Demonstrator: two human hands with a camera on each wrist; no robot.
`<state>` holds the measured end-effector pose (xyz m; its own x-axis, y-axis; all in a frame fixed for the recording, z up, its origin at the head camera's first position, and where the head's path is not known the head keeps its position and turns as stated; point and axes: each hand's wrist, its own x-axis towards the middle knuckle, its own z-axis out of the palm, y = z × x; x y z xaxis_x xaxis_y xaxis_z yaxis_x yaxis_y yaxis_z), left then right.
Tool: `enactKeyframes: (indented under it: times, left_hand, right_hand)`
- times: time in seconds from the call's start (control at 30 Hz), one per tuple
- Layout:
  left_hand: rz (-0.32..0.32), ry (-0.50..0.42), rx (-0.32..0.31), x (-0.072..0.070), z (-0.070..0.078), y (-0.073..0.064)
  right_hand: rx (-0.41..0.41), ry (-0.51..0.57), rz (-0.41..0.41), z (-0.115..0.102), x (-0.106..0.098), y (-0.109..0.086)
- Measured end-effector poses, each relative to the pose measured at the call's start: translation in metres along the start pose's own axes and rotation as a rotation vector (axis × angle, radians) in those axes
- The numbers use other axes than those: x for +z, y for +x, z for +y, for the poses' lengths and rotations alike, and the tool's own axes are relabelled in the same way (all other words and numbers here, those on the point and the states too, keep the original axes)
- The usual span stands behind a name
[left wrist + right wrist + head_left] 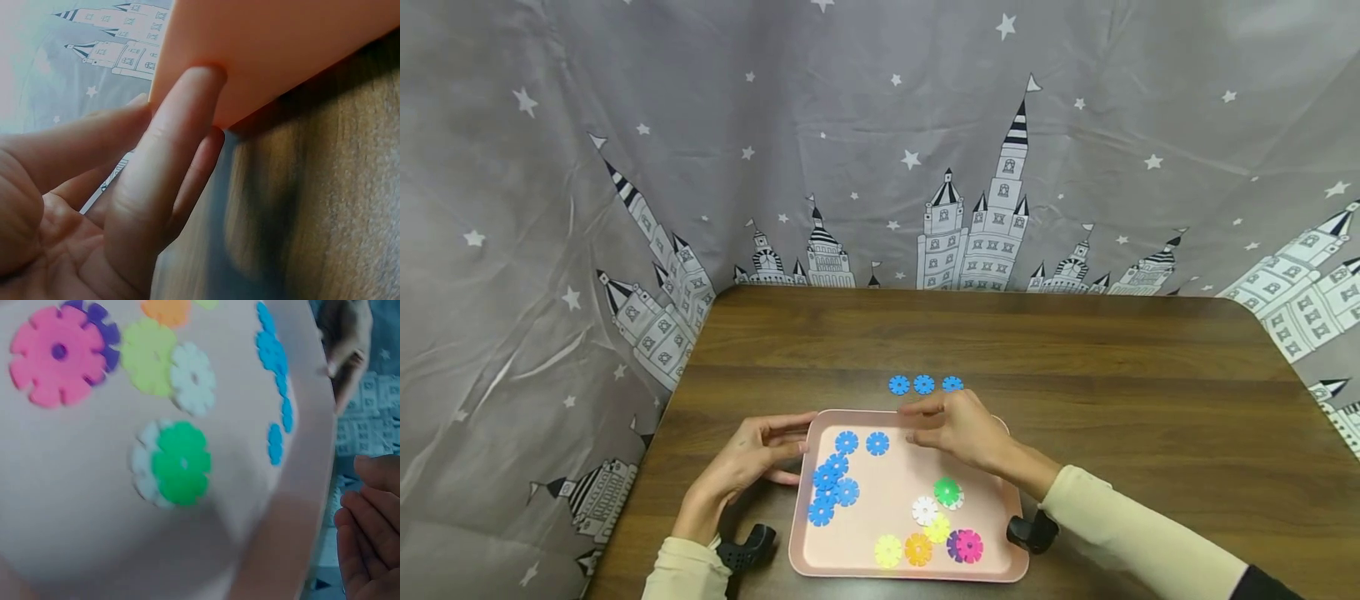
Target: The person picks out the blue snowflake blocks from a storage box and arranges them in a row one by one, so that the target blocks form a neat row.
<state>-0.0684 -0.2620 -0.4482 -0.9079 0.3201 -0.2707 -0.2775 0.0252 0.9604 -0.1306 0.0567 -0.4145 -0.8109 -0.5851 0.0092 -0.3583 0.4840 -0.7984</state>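
Observation:
My left hand point(745, 457) rests against the left side of a pink tray point(857, 557), its fairly straight fingers touching the outer wall and rim near the far-left corner. In the left wrist view, one fingertip presses on the tray wall point(269, 56). My right hand point(966, 433) hovers over the tray's far edge, thumb and fingers apart in the head view, with nothing visible in its grasp. Beyond its fingers, three blue notched discs point(923, 384) lie in a row on the table. Several more blue notched discs point(825, 477) lie in the tray's left part.
On the tray's right side are a green disc point(947, 491) overlapping a white one, another white disc point(925, 511), yellow discs point(888, 551), an orange disc point(918, 549) and a pink disc point(970, 546) over a purple one. A grey castle-print curtain point(865, 108) hangs behind the wooden table point(1150, 433).

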Motion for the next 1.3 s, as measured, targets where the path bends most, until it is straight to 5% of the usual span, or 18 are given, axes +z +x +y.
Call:
enactKeyframes:
  times: [0.37, 0.7, 1.3]
  left_hand:
    - [0.001, -0.005, 0.000, 0.000, -0.001, 0.001]
    - [-0.011, -0.021, 0.008, -0.001, -0.003, 0.002]
    - [-0.008, -0.015, 0.014, -0.002, -0.003, 0.002]
  right_hand:
    - [-0.043, -0.039, -0.078, 0.004, 0.036, 0.004]
    - [-0.078, -0.208, -0.031, 0.003, 0.056, 0.008]
    - [-0.165, -0.305, 0.048, 0.005, 0.072, 0.013]
